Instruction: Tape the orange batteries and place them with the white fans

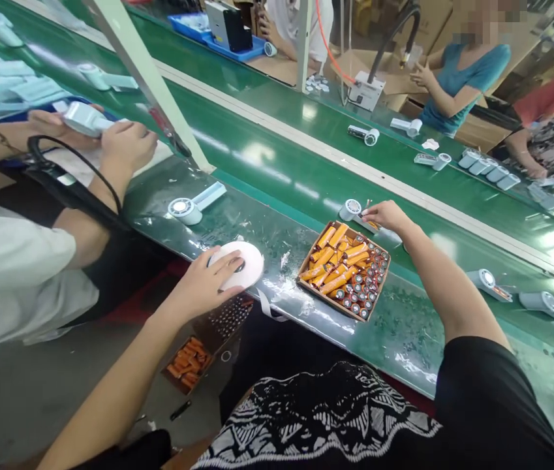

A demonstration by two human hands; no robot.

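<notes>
Two bare hands work at the edge of a green conveyor belt (pixel 261 225) — the left hand (pixel 203 285) lies spread over a white tape roll (pixel 246 261), fingers reaching to its rim in a light grasp, a white strip (pixel 267 305) hanging off the belt edge below it. The right hand (pixel 388 217) sits just past the far edge of a cardboard tray (pixel 314 249) packed with orange cylindrical cells (pixel 333 256), some lying flat, others upright with dark ends showing; its fingertips (pixel 365 211) pinch together, but whether they hold anything is too small to tell. A white fan housing (pixel 350 209) stands just beside them, and another (pixel 183 211) lies on the belt — well left of the tray. Further left, a co-worker's hands (pixel 127 147) grasp a white handheld fan (pixel 83 119). A cardboard box of orange cells (pixel 175 380) sits on the floor below the belt.
</notes>
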